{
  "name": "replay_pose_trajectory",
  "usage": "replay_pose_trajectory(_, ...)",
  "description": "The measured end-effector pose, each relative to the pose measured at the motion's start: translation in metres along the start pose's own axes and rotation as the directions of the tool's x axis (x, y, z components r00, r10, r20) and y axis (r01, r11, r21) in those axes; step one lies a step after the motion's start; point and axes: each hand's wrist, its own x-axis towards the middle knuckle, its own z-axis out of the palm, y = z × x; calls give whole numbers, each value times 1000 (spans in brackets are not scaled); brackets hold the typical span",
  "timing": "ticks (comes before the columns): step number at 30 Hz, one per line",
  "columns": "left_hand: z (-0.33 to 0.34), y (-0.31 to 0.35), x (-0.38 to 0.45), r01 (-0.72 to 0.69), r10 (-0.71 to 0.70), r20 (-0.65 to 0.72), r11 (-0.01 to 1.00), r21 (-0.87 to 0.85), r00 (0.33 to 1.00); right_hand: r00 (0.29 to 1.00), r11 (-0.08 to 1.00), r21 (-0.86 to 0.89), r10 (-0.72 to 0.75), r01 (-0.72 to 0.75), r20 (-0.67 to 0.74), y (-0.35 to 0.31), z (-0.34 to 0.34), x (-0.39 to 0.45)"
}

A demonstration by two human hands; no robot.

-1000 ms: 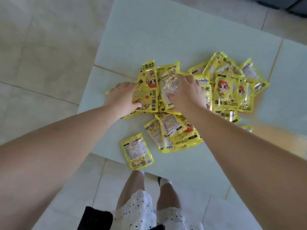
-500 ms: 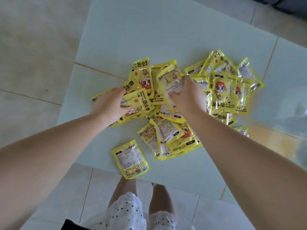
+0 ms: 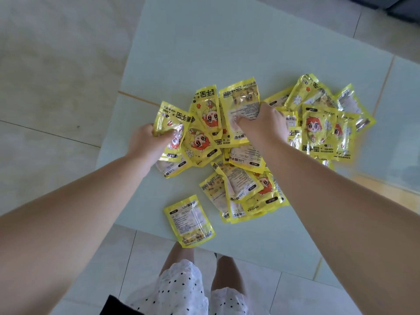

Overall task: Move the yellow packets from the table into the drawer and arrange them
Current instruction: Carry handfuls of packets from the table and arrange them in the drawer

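Several yellow hand-warmer packets lie heaped on the pale glass table. My left hand is closed on a bunch of packets at the heap's left side, lifted a little and fanned out. My right hand grips a packet at the heap's middle, its top sticking up past my fingers. A smaller stack lies closer to me, under my right forearm. One packet lies alone, face down, near the table's front edge. No drawer is in view.
The table is see-through, with floor tiles visible around and beneath it. Its front edge runs just beyond my legs and spotted white skirt. Bare tabletop stretches behind the heap. A dark object sits at the far right corner.
My left hand has gathered packets and drawn them out to the left of the heap. My right hand has closed tighter on its packet. The camera view has shifted.
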Motion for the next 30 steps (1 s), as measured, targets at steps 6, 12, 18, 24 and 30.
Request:
replay_pose_trajectory(6, 16, 2, 1, -211, 222, -15, 942, 260, 975, 1000, 997, -79, -16, 14, -25, 1, 7, 9)
replay_pose_trajectory(12, 29, 4, -3, -294, 360, 8, 748, 596, 933, 996, 996, -81, -39, 33, -79, 2, 11, 13)
replay_pose_trajectory(18, 27, 7, -5, -319, 356, 13, 821, 474, 934, 993, 1000, -9, -31, 30, -114, 2, 13, 18)
replay_pose_trajectory(24, 16, 14, -10, -269, 279, -30, 945, 185, 960, 998, 994, -105, 6, -12, -62, -4, 14, 21)
replay_pose_trajectory(30, 6, 19, -10, -64, 71, 46, 988, -137, 996, 998, 983, -182, 11, -22, -60, -4, 22, 16)
